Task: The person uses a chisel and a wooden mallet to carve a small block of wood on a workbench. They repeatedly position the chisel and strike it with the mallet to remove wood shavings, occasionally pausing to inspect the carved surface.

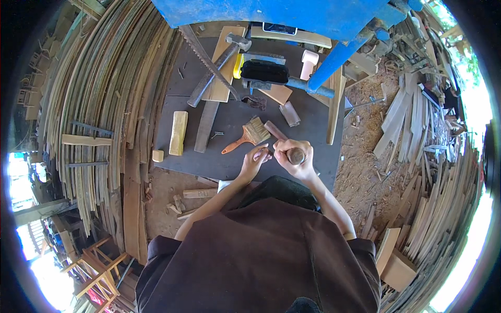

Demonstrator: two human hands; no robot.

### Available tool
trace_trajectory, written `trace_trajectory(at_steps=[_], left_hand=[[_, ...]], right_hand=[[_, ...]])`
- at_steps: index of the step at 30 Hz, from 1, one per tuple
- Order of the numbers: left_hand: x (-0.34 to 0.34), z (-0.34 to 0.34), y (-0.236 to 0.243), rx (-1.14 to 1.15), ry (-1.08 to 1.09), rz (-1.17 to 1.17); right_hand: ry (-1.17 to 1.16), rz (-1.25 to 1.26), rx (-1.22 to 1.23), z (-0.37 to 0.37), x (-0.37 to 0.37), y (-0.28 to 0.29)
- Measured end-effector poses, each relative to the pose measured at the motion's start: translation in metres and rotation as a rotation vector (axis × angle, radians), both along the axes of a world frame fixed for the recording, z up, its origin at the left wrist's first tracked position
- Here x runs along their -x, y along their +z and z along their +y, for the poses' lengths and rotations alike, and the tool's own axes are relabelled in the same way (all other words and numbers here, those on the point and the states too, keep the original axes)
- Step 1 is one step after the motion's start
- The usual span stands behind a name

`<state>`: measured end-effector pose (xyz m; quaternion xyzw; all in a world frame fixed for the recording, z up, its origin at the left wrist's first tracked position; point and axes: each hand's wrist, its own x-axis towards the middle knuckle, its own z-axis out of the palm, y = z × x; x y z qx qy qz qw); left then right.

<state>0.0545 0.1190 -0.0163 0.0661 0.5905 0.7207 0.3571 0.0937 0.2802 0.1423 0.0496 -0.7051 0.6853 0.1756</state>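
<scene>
My right hand (295, 156) is wrapped round a wooden handle (296, 156), whose round end faces up; the tool's other end is hidden. A brown wooden piece (275, 130) reaches away from beside that hand, and I cannot tell whether it belongs to the handle. Close by on the left, my left hand (256, 158) is closed in a pinch, with its contents too small to name. A wide paintbrush (249, 134) with an orange-brown handle lies just beyond it on the dark tabletop (229, 167).
On the table are a hammer (222, 65), a handsaw (205, 58), a wood block (178, 133), a long strip (206, 127) and a black case (264, 72). A blue metal frame (250, 13) overhangs the far side. Stacked planks (99, 125) line the left; wood scraps (404, 120) cover the right.
</scene>
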Motion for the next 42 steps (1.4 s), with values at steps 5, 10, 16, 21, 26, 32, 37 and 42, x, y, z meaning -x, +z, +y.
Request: trace_trajectory(at_steps=[5, 10, 16, 21, 26, 32, 37, 42], left_hand=[[-0.001, 0.000, -0.016, -0.013, 0.004, -0.044], [-0.005, -0.001, -0.009, 0.065, 0.009, 0.119], [-0.008, 0.002, -0.001, 0.567, -0.049, 0.747], [-0.006, 0.010, 0.015, 0.580, -0.108, 0.906], [0.000, 0.007, 0.005, 0.459, -0.244, 0.780], [0.004, 0.004, -0.018, 0.213, -0.305, 0.689], [-0.008, 0.010, -0.007, 0.356, -0.265, 0.872], [-0.003, 0.011, -0.028, 0.323, -0.238, 1.005]], right_hand=[[-0.070, -0.096, 0.029, 0.000, 0.003, -0.017], [-0.006, -0.037, 0.025, -0.003, 0.002, -0.019], [-0.039, -0.033, 0.068, 0.000, 0.002, -0.023], [-0.050, -0.034, 0.060, 0.000, 0.001, -0.023], [-0.074, -0.036, 0.011, -0.003, 0.002, -0.021], [-0.090, -0.046, 0.037, -0.003, 0.003, -0.021], [-0.086, -0.020, 0.048, 0.001, 0.002, -0.028], [-0.057, -0.032, 0.067, -0.001, 0.002, -0.026]])
